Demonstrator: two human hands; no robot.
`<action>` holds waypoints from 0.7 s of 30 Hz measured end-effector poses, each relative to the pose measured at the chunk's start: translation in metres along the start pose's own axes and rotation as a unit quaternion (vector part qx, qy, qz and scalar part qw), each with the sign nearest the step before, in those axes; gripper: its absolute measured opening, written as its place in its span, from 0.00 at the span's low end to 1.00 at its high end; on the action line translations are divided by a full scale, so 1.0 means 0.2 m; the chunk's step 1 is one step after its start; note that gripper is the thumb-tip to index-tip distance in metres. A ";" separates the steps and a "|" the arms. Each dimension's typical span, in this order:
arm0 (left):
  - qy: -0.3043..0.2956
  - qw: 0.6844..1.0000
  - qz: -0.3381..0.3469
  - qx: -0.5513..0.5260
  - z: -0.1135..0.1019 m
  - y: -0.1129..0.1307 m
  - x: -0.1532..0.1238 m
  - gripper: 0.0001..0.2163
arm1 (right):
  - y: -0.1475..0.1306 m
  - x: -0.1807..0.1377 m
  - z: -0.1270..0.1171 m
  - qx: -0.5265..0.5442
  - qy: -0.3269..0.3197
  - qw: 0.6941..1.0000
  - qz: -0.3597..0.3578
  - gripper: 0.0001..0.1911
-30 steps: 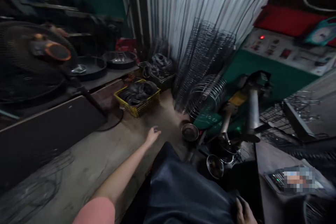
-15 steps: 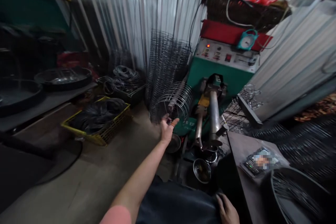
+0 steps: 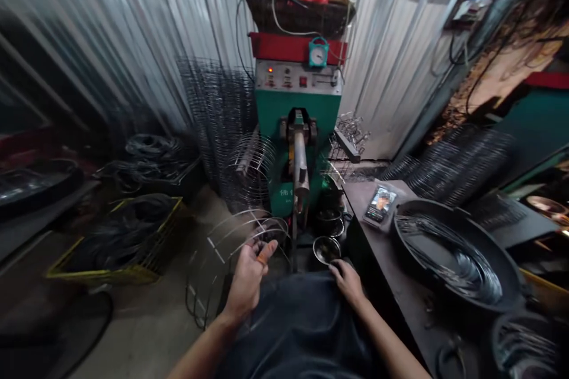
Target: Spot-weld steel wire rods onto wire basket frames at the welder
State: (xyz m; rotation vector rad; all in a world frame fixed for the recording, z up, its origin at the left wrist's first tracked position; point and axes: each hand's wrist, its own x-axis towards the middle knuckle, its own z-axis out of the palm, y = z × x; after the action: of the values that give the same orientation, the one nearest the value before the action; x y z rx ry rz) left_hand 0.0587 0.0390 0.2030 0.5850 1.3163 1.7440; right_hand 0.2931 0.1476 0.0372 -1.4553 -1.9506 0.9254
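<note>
1. A curved cage of bright silver wire hoops joined by straight rods is held in front of the person's lap, its lower edge hanging above the grey concrete floor.
2. The left hand is grasping that cage, its fingers clenched around the hoops. A strip of orange tape is wrapped around one finger.
3. The right hand lies against a dark cloth apron. Whether it is clenching the cloth or only resting there, I cannot tell. A small round steel bowl sits just beyond it.
4. Past the cage stands a tall green machine with a red top panel, a silver tubular arm and a round teal dial gauge. A similar silver wire cage stands against its left side.
5. To the left, a tall stack of dark wire mesh rises before a corrugated metal wall, and a yellow plastic crate of black wire coils sits on the floor.
6. To the right, a dark workbench carries a phone with a blurred screen and a wide round black tub of coiled wire.
</note>
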 end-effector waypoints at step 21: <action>-0.020 0.982 -0.096 0.160 0.04 -0.34 -0.32 0.34 | -0.55 -0.27 0.00 0.562 -0.061 0.823 0.051 0.22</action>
State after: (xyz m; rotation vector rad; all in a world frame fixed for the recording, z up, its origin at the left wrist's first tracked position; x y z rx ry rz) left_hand 0.1220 -0.0057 0.1503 0.6433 1.5828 1.3689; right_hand 0.2428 0.0746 0.1216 -0.7630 -0.9634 1.8078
